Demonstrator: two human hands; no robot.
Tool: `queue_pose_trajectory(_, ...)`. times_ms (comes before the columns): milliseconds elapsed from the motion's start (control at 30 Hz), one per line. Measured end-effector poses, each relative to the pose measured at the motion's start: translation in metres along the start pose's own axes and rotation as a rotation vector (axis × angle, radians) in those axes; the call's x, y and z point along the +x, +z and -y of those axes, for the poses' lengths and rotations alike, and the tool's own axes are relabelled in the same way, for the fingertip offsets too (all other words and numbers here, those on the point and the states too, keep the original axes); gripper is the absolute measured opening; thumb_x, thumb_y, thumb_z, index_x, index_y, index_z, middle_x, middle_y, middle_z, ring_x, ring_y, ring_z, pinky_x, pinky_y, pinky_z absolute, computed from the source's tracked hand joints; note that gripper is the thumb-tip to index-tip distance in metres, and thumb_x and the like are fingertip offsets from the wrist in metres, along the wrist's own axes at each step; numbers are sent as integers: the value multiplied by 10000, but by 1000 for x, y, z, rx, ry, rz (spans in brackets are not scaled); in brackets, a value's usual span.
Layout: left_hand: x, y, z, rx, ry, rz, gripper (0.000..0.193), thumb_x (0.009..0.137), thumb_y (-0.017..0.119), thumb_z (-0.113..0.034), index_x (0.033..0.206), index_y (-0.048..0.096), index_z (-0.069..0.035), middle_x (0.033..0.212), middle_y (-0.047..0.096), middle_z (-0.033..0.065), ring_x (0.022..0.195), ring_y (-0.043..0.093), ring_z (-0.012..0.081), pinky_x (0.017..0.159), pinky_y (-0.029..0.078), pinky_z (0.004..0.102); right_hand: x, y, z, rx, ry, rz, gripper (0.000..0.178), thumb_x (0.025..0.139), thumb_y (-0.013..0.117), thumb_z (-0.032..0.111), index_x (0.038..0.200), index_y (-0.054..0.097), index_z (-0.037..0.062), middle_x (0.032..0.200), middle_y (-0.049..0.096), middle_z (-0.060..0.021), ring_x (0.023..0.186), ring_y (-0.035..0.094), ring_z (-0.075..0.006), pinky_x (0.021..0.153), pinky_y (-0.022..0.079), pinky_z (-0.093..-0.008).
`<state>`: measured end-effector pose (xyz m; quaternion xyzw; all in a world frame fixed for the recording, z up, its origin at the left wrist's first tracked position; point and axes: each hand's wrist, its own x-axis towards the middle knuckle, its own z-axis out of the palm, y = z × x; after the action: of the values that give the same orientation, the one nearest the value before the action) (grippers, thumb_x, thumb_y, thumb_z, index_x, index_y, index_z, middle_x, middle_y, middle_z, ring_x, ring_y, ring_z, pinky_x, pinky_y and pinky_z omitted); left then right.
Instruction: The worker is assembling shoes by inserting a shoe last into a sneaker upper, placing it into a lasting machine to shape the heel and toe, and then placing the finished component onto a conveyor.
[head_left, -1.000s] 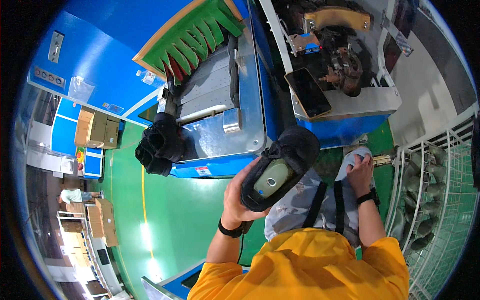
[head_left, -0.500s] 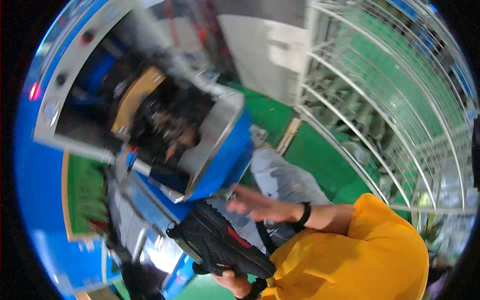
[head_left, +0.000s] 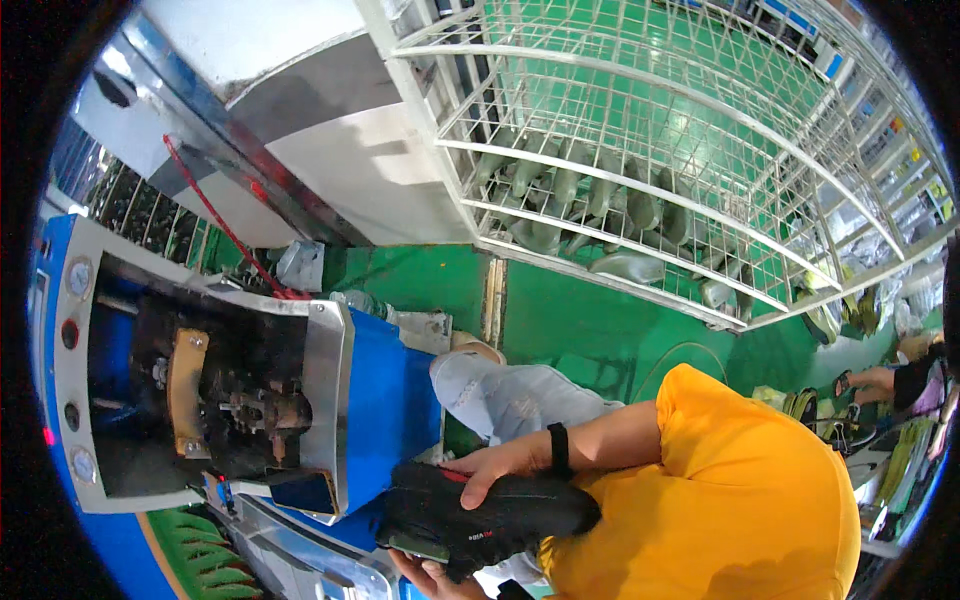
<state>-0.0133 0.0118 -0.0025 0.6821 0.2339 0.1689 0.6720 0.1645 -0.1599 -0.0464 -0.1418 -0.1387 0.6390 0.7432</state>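
Note:
A black shoe [head_left: 470,515] with a red patch near its upper edge is held in front of my yellow shirt, toe pointing right. My right hand [head_left: 500,468], with a black band at the wrist, grips it from above, thumb across its side. From below, my left hand [head_left: 430,578] supports it near its opening, some fingers hidden under it. A grey-green shoe last [head_left: 420,545] shows at the opening. Just left of the shoe stands a blue and white machine [head_left: 330,400]. Inside its bay are a tan curved pad [head_left: 190,390] and dark metal clamp parts [head_left: 270,412].
Ahead and right stands a white wire rack [head_left: 620,185] with several grey-green shoe lasts [head_left: 600,190]. A dark flat panel [head_left: 305,492] juts from the machine's front corner. Behind it hangs a red cord [head_left: 215,215]. Part of another person [head_left: 875,380] shows at the far right.
My right hand was apart from the shoe with fingers spread; now it grips it. The shoe has turned more level. My view has swung, and the machine appears lower and farther left.

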Motion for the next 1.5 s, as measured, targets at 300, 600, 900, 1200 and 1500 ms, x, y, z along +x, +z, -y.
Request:
queue_pose_trajectory(300, 29, -31, 5, -23, -300, -32, 159, 984, 638, -103, 1103, 684, -7, 831, 656, 1, 731, 602, 107, 631, 464, 265, -6, 31, 29, -104, 45, -168, 1011, 798, 828, 160, 1602, 220, 95, 1407, 556, -115, 1172, 627, -237, 973, 547, -395)
queue_pose_trajectory(600, 17, -50, -15, 684, 11, -107, 151, 969, 676, -149, 1032, 723, -21, 921, 728, 167, 784, 704, 308, 687, 537, 361, 6, 37, 16, -127, 54, -425, 865, 755, 781, 232, 1501, 396, 25, 1274, 634, -147, 1027, 686, -287, 858, 591, -405)
queue_pose_trajectory(900, 14, -23, 26, -536, -234, -133, 45, 1049, 590, -139, 1055, 591, -94, 925, 623, -17, 808, 585, 95, 746, 506, 282, 20, 35, 8, -199, 75, -412, 886, 744, 783, 128, 1532, 387, 41, 1351, 614, -153, 1107, 676, -312, 912, 588, -442)
queue_pose_trajectory(1200, 26, -34, 37, 53, -138, -121, 201, 954, 655, -7, 1151, 634, -41, 948, 687, 37, 764, 645, 156, 680, 527, 297, 28, 46, 8, -247, 82, -408, 938, 702, 845, 215, 1510, 402, 38, 1320, 627, -147, 1072, 689, -308, 883, 597, -417)
queue_pose_trajectory(1500, 3, -123, 42, 706, 56, -811, 189, 876, 615, 44, 1033, 693, -24, 996, 686, 194, 902, 656, 377, 786, 535, 418, 16, 33, 2, -16, -148, -431, 838, 780, 759, 252, 1513, 416, 35, 1405, 583, -147, 1187, 644, -301, 1024, 541, -407)
